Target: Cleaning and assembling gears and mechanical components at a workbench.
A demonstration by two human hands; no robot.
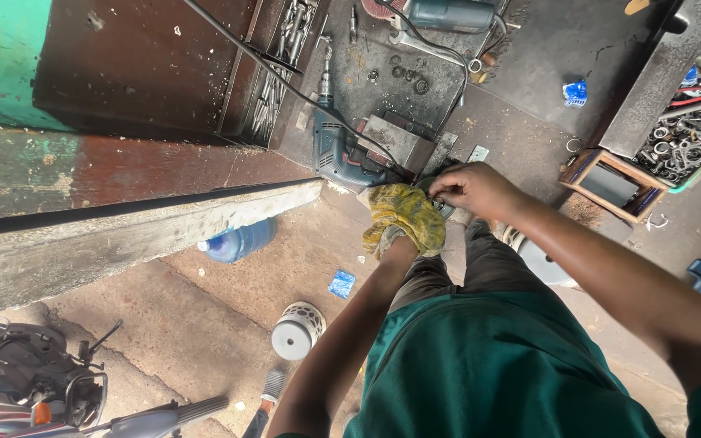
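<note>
My left hand (403,217) wears a worn yellow work glove and is closed around a small dark part that is mostly hidden. My bare right hand (472,186) meets it from the right, fingertips pinching at the same hidden part near the glove's top edge. Just beyond both hands a blue electric drill (338,150) lies on the dirty floor, its bit pointing away and its black cord trailing off. A flat grey metal block (399,142) sits beside the drill. My dark trousers and green shirt fill the lower middle.
A long grey metal beam (123,235) runs across the left. A blue water bottle (241,242) and white round canister (295,331) lie on the concrete. A wooden box (610,185), a tray of metal rings (691,134), an angle grinder (448,15) and a motorbike (26,381) surround me.
</note>
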